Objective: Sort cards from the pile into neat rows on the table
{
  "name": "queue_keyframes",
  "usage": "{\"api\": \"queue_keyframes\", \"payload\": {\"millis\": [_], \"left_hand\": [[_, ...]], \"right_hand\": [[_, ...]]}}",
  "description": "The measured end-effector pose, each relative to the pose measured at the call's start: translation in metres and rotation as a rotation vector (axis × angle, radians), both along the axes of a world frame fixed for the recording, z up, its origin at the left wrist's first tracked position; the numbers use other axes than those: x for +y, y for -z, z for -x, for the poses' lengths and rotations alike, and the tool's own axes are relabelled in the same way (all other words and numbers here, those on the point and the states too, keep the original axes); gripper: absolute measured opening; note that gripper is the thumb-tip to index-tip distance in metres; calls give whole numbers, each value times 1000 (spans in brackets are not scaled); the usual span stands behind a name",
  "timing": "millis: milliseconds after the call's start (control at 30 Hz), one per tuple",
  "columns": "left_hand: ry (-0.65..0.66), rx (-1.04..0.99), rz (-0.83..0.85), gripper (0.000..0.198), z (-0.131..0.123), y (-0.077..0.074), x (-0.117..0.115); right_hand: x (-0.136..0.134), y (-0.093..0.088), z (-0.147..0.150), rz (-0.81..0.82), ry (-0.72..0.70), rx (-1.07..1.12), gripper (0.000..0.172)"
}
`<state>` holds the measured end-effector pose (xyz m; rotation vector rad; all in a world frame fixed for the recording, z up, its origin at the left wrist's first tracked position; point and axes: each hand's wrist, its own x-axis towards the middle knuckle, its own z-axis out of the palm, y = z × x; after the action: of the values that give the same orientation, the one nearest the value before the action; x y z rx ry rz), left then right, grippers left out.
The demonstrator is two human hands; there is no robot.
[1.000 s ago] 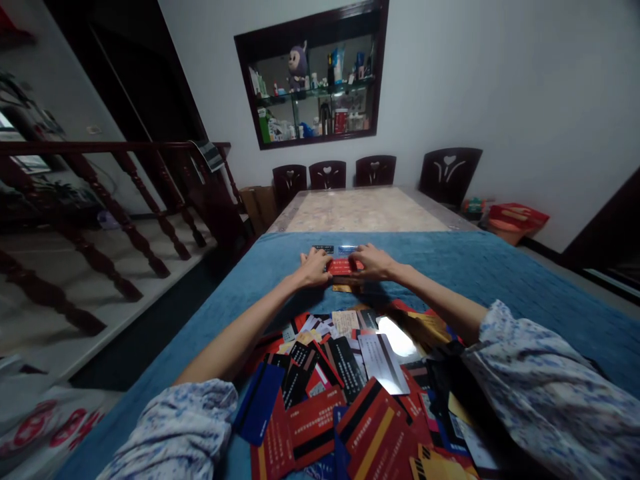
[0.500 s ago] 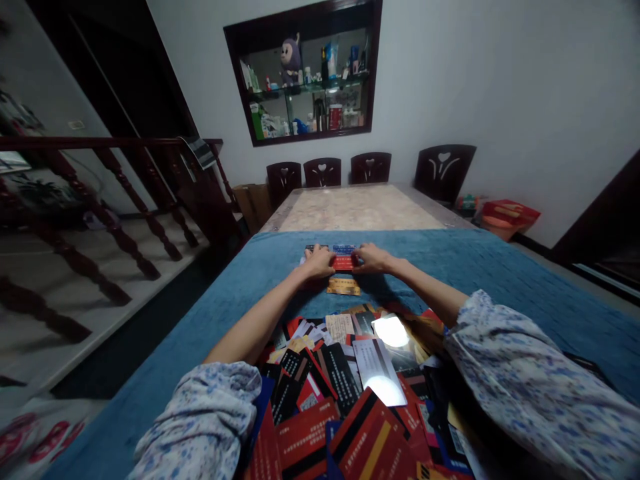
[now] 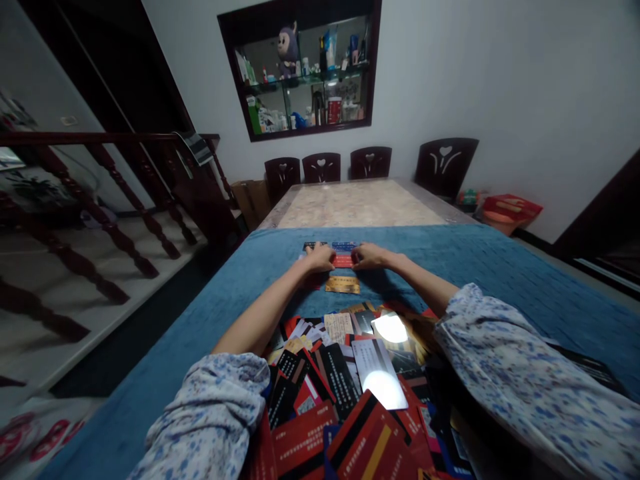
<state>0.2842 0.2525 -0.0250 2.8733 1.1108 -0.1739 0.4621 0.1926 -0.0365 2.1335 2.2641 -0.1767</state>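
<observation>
Both my arms reach far forward over a blue cloth [image 3: 210, 313]. My left hand [image 3: 319, 257] and my right hand [image 3: 369, 255] pinch the two short ends of a red card [image 3: 343, 261] lying flat on the cloth. Just beyond it lie a black card [image 3: 311, 245] and a blue card [image 3: 344, 246], side by side. A gold card [image 3: 343, 285] lies alone nearer to me, below my hands. Between my elbows spreads a loose heap of cards [image 3: 345, 380], mostly red, black and white, some glaring under the light.
Past the blue cloth the bare marble tabletop [image 3: 357, 203] runs to several dark chairs [image 3: 445, 163] by the wall. A wall niche [image 3: 303, 70] holds bottles and a plush toy. A dark wooden stair railing [image 3: 100, 193] stands at the left. Red boxes [image 3: 510, 210] sit on the floor at the right.
My hands have carried the red card away from me, up to the black and blue cards. The gold card that was under them now lies uncovered. The camera has leaned forward.
</observation>
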Motion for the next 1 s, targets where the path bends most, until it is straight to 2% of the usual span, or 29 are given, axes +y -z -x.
{"api": "queue_keyframes", "payload": {"millis": [267, 600, 767, 1000], "left_hand": [[6, 70, 2, 20, -3, -3, 2], [-39, 73, -9, 28, -9, 7, 8], [-23, 19, -46, 31, -1, 6, -1], [24, -67, -115, 33, 20, 0, -14]], "right_hand": [[4, 3, -2, 7, 17, 1, 31], [10, 6, 2, 33, 28, -13, 27], [9, 7, -1, 24, 14, -11, 25], [3, 6, -2, -8, 23, -7, 36]]}}
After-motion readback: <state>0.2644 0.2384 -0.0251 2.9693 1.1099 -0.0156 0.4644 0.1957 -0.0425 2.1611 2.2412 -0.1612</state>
